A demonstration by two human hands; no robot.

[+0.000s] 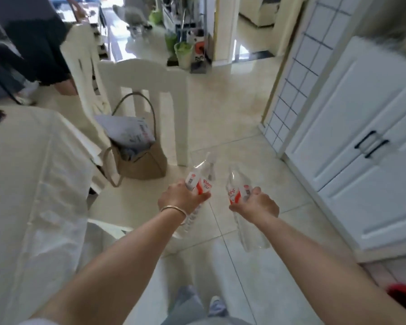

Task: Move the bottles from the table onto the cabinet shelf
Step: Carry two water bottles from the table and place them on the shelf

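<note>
A home: dining chair [141, 90], cabinet [366, 141] (tiled floor [220, 118]).

Bright daylight, glare on floor tiles [232, 95], motion blur, edges bowed by wide lens

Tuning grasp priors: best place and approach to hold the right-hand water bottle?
Judging from this grip: the labelled middle. The right hand wraps the right bottle at its red-and-white label, coming from the side, fingers curled round the barrel. The clear body is a long, even cylinder, so a mid-body side grip should balance it; the neck tapers, so it probably offers less hold.
</note>
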